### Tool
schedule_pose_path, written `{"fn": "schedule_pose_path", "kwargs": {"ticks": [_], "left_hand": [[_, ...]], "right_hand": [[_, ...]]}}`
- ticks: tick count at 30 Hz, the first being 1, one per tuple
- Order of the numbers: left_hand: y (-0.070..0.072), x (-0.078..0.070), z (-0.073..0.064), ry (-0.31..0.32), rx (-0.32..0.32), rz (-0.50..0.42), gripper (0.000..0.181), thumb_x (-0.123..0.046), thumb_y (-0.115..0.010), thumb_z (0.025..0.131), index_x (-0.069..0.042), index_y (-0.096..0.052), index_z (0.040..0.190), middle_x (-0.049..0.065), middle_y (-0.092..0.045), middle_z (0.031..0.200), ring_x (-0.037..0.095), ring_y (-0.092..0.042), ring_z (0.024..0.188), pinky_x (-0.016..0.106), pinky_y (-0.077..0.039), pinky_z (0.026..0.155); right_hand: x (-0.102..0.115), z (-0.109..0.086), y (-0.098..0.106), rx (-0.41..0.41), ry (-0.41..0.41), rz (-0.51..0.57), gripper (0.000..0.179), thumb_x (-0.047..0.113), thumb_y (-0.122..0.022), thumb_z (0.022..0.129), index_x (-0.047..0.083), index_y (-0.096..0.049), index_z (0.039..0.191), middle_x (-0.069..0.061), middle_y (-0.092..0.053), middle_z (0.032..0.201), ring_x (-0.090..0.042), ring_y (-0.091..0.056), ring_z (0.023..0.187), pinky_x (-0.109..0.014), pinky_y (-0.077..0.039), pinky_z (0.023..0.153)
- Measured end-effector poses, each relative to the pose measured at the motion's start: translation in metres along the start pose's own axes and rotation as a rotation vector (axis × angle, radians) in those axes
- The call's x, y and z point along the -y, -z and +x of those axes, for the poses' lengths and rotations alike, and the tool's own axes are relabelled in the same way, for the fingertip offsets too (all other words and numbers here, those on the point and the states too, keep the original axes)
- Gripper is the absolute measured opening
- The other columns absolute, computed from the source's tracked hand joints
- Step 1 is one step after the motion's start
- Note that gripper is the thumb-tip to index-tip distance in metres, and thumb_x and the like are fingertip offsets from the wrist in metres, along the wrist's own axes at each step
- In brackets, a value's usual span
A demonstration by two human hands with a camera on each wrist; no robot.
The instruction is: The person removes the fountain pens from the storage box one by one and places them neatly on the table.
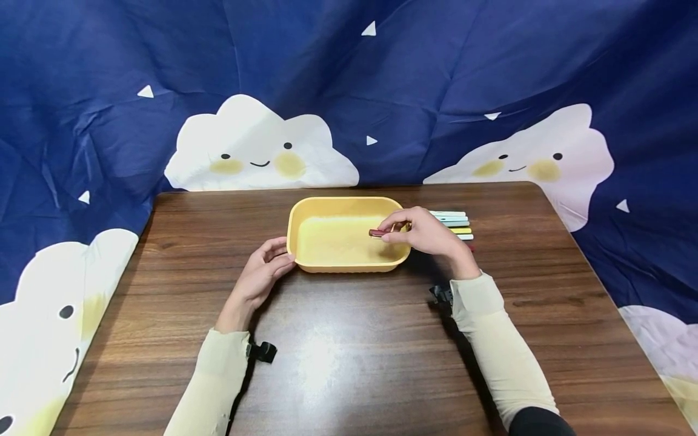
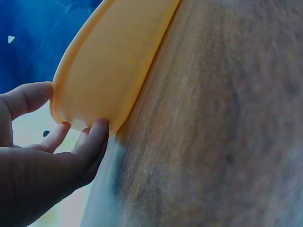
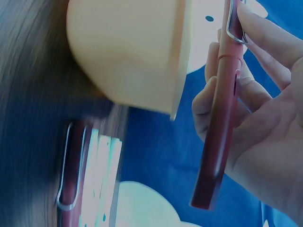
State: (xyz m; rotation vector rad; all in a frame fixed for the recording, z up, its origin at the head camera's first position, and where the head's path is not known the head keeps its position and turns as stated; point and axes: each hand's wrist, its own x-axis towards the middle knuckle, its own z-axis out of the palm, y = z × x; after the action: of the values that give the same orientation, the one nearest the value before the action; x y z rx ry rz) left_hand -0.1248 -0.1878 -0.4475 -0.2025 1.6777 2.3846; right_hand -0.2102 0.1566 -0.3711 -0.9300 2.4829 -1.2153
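My right hand pinches a red pen with a metal clip between thumb and fingers. It holds the pen above the right part of a yellow rectangular tub. In the right wrist view the pen's barrel slants down past the fingers. At the tub's left end, the fingertips and thumb of my left hand touch its outer wall, with the fingers relaxed rather than wrapped round it. The tub sits upright on the wooden table, and no pens show on its visible floor.
Right of the tub, partly behind my right hand, several pens lie side by side: pale ones, a yellow one and another red pen with a wire clip. A blue curtain with cloud faces hangs behind the brown table.
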Motion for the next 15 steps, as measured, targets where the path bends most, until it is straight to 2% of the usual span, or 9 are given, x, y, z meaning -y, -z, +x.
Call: {"fn": "schedule_pose_path", "kwargs": {"ticks": [4,15], "left_hand": [[0.000,0.000,0.001,0.000,-0.001,-0.002,0.057,0.011,-0.057,0.095,0.013,-0.033,0.146,0.024,-0.043,0.132,0.021,-0.058,0.105,0.023,-0.055,0.091],[0.000,0.000,0.001,0.012,-0.004,0.003,0.056,0.010,-0.057,0.096,0.012,-0.033,0.146,0.023,-0.043,0.131,0.020,-0.057,0.106,0.024,-0.054,0.093]], "right_hand": [[-0.009,-0.007,0.007,-0.019,0.008,-0.021,0.010,0.008,-0.078,0.089,0.008,-0.079,0.099,-0.003,-0.073,0.095,-0.019,-0.059,0.082,-0.031,-0.048,0.071],[-0.022,-0.023,0.020,-0.034,-0.033,-0.020,0.010,0.004,-0.076,0.090,0.006,-0.079,0.099,-0.005,-0.075,0.098,-0.018,-0.060,0.082,-0.028,-0.051,0.071]]}}
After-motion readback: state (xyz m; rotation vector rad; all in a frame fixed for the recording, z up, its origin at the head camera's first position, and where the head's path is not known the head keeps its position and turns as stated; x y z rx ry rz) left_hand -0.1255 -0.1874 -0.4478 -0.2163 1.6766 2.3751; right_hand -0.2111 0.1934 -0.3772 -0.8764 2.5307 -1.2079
